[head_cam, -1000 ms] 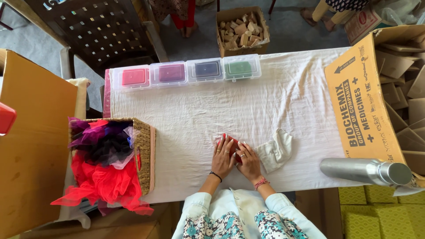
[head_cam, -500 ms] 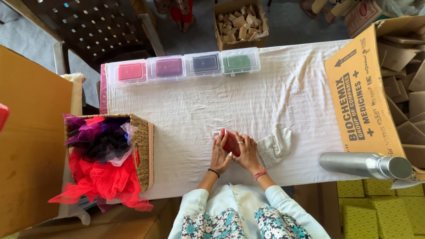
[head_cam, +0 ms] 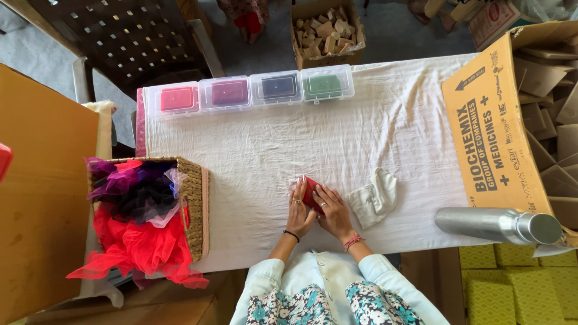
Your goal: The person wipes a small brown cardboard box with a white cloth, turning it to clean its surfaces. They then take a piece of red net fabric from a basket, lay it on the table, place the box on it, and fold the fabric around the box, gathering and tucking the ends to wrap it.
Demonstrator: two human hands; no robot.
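Observation:
A small red cloth piece (head_cam: 311, 191) lies near the front edge of the white-covered table (head_cam: 337, 132), pinched between both my hands. My left hand (head_cam: 298, 212) presses its left side. My right hand (head_cam: 330, 210) holds its right side, fingers curled over it. A crumpled cream cloth (head_cam: 374, 197) lies just right of my right hand. A woven basket (head_cam: 195, 204) full of red, purple and black netting sits at the table's left, beside my left arm.
Four clear lidded boxes holding red (head_cam: 177, 99), purple (head_cam: 227, 93), dark blue (head_cam: 277, 87) and green (head_cam: 326, 83) pieces line the far edge. A steel bottle (head_cam: 497, 224) lies at the right front. A cardboard box flap (head_cam: 490, 129) borders the right side.
My hands, flat together on the cloth a second ago, have lifted and folded the red piece up between them. The view has shifted slightly.

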